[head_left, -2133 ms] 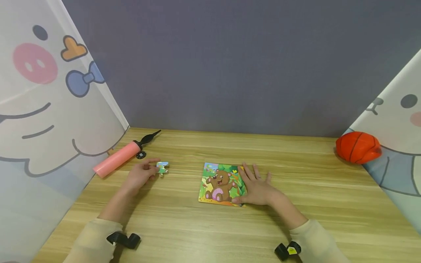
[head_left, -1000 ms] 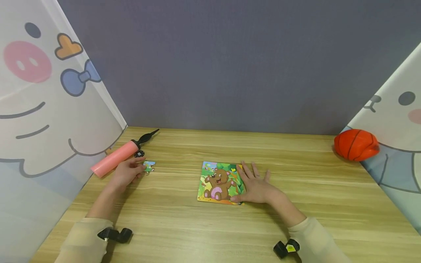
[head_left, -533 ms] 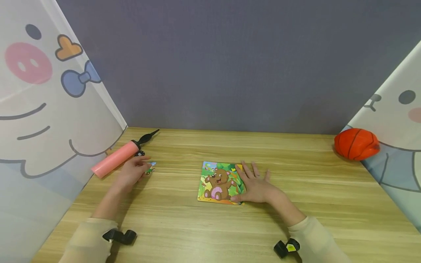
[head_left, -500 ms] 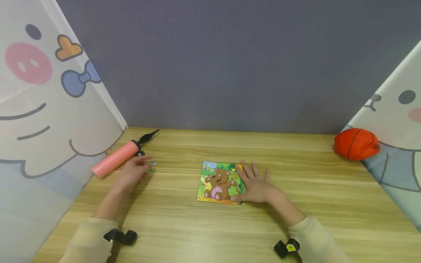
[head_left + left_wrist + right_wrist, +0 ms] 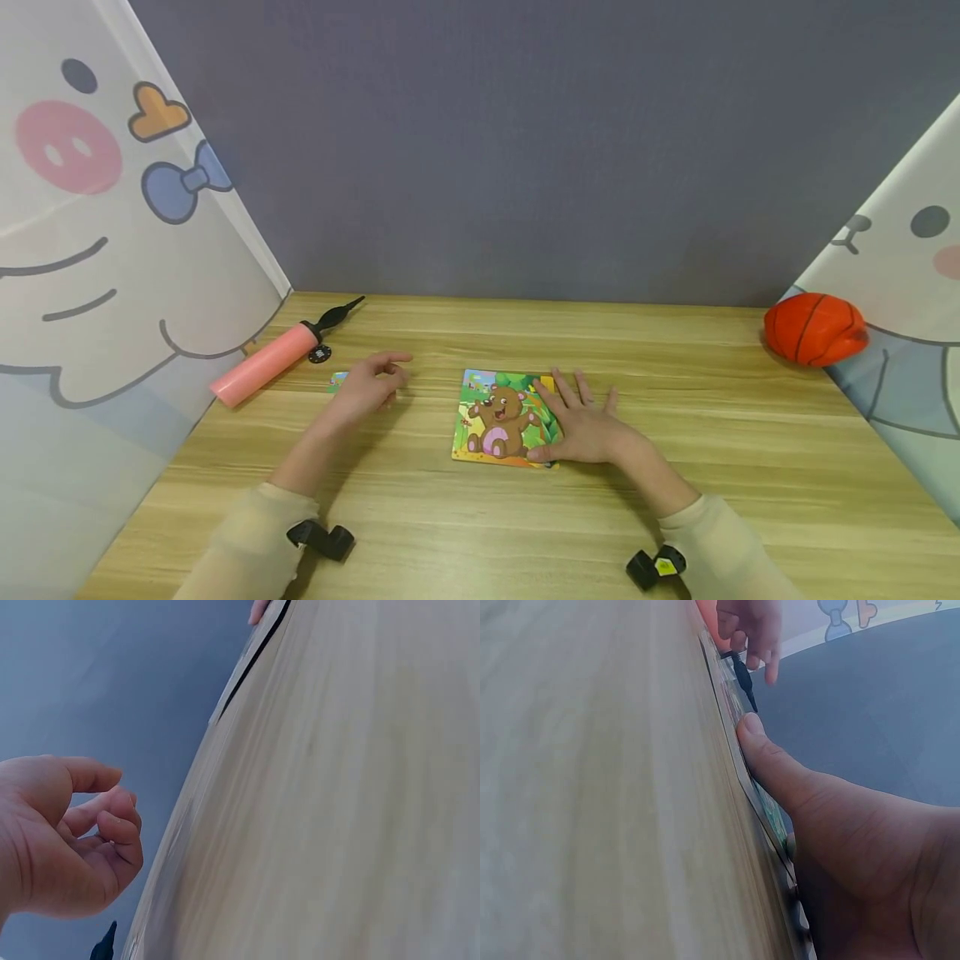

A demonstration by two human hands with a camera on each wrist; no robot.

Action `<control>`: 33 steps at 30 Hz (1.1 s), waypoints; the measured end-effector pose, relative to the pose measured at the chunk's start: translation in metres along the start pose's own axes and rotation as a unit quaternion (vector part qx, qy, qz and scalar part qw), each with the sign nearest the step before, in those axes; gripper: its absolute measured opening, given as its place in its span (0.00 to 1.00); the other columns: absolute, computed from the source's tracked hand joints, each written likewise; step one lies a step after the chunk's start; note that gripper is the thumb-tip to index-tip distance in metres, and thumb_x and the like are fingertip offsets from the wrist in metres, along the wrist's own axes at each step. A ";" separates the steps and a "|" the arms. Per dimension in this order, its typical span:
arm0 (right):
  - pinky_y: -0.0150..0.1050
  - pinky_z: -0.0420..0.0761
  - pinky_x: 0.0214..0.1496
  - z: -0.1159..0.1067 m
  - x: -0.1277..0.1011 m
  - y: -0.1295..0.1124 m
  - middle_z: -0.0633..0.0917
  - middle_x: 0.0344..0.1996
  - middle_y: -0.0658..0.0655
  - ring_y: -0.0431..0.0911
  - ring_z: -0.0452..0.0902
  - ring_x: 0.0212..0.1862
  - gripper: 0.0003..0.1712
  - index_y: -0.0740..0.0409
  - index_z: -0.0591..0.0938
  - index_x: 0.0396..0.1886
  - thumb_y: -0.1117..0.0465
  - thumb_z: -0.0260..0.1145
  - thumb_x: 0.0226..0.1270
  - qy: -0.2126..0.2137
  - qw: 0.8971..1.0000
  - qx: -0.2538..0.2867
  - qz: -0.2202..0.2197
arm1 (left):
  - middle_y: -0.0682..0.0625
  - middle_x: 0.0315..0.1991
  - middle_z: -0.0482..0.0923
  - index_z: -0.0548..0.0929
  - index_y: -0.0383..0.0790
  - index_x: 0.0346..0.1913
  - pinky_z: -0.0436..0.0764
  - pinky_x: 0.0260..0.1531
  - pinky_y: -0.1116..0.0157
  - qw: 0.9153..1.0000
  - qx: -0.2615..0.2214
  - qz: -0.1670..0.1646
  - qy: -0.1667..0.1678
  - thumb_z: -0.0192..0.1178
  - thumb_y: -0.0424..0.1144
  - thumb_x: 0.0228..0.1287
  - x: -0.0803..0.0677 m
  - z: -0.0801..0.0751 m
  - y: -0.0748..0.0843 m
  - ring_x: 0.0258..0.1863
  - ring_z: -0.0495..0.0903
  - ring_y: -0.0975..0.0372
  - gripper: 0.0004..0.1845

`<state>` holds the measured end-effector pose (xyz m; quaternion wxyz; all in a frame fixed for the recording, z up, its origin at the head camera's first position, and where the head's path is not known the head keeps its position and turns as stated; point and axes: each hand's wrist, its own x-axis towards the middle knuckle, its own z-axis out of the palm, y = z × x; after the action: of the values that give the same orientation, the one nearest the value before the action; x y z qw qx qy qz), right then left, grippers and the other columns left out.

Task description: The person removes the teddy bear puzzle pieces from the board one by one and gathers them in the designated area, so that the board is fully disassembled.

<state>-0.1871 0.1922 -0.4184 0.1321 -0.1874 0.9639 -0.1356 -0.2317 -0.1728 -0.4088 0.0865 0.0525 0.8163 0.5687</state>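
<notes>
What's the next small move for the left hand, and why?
I'd probably bring the left hand to the left edge of the bear puzzle: that hand holds nothing and is between the puzzle and the loose piece, while the right hand rests on the puzzle's right side and could steady it.

Right hand point(image 5: 862, 847) on a picture board point(image 5: 769, 812), left hand point(image 5: 754, 628) and black nozzle point(image 5: 743, 676) beyond.

The bear puzzle point(image 5: 497, 418) looks smooth, the table point(image 5: 465, 529) wooden, the pump point(image 5: 266, 365) plastic, the backdrop point(image 5: 480, 150) matt.
</notes>
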 end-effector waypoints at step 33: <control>0.84 0.30 0.59 0.000 0.002 0.001 0.38 0.81 0.62 0.68 0.26 0.77 0.67 0.47 0.47 0.84 0.20 0.64 0.54 -0.003 1.000 -0.004 0.003 | 0.43 0.38 0.77 0.80 0.35 0.63 0.72 0.22 0.69 0.996 -0.006 0.031 -0.078 0.62 0.31 0.70 0.023 0.071 0.017 0.22 0.72 0.61 0.19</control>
<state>-0.1889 0.1922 -0.4193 0.1352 -0.1853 0.9645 -0.1307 -0.2405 -0.0975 -0.4188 0.1324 0.1211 0.8015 0.5705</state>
